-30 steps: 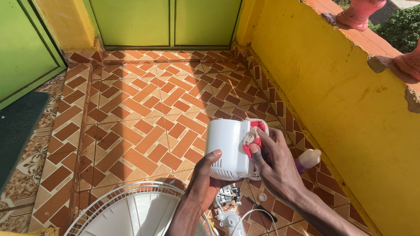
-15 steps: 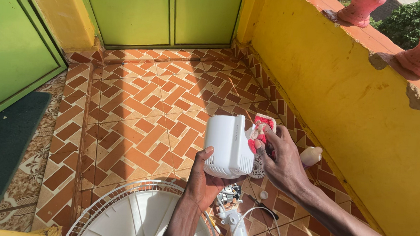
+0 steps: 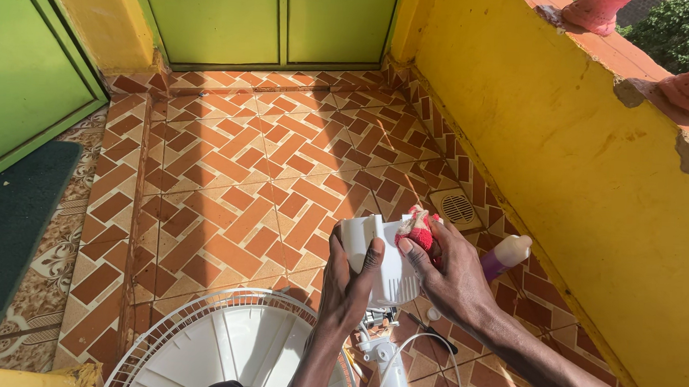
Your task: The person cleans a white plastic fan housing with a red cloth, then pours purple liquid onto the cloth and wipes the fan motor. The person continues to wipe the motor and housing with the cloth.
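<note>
1. A tiled floor (image 3: 226, 178) is seen, bounded by a yellow wall (image 3: 570, 151); near its wall edge a drain grate (image 3: 457, 209) is set.
2. A white fan guard (image 3: 223, 349) lies at the near edge of the floor.
3. A white fan motor housing (image 3: 388, 264) is held above the floor; wiping appears to be in hand, and fresh faces would need turning up.
4. The left hand (image 3: 347, 285) is closed around the housing.
5. The right hand (image 3: 455, 276) has its fingers (image 3: 412, 253) curled, pressing a red cloth (image 3: 420, 228) against it.
6. A bottle (image 3: 503, 255) lies beside the wall.
</note>
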